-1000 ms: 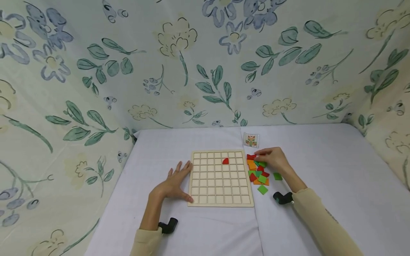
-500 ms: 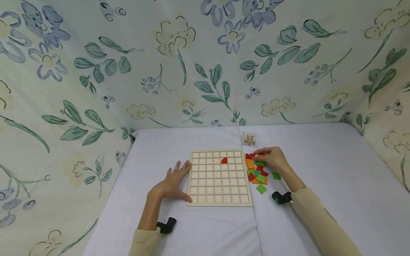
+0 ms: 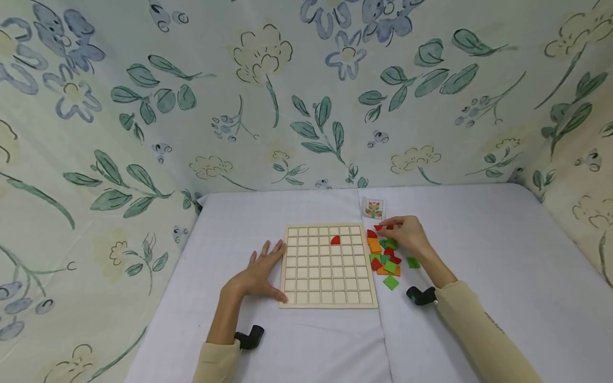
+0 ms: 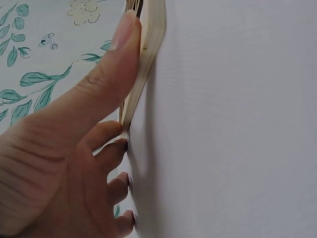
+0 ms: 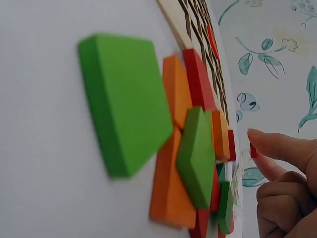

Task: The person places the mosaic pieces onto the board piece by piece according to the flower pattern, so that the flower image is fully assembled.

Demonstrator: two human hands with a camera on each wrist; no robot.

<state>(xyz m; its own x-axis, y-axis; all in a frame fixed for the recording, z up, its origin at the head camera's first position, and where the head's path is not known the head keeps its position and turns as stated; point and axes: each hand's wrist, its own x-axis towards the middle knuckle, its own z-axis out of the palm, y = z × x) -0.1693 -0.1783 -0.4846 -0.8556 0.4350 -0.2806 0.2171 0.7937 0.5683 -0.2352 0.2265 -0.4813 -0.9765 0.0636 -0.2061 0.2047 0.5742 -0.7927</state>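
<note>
A wooden grid board [image 3: 320, 268] lies on the white cloth, with one red quarter-round tile [image 3: 336, 240] in a cell of its second row. My left hand [image 3: 254, 276] rests along the board's left edge, fingers spread and thumb at the near corner. In the left wrist view the thumb [image 4: 111, 64] touches the board's rim [image 4: 148, 54]. Between thumb and finger my right hand [image 3: 407, 234] pinches a small red tile [image 3: 378, 227], lifted just above the pile. The right wrist view shows that red tile [image 5: 253, 150] edge-on, its exact shape hidden.
Several loose tiles in orange, red and green, such as an orange tile [image 3: 375, 245], lie heaped right of the board. One green tile [image 3: 413, 263] lies apart, under the right forearm. A small pattern card [image 3: 374, 208] sits behind the pile. Floral fabric [image 3: 306, 106] hangs behind the table.
My right hand has risen slightly from the pile, bringing the red tile up in its fingertips. The left hand stays at the board's edge.
</note>
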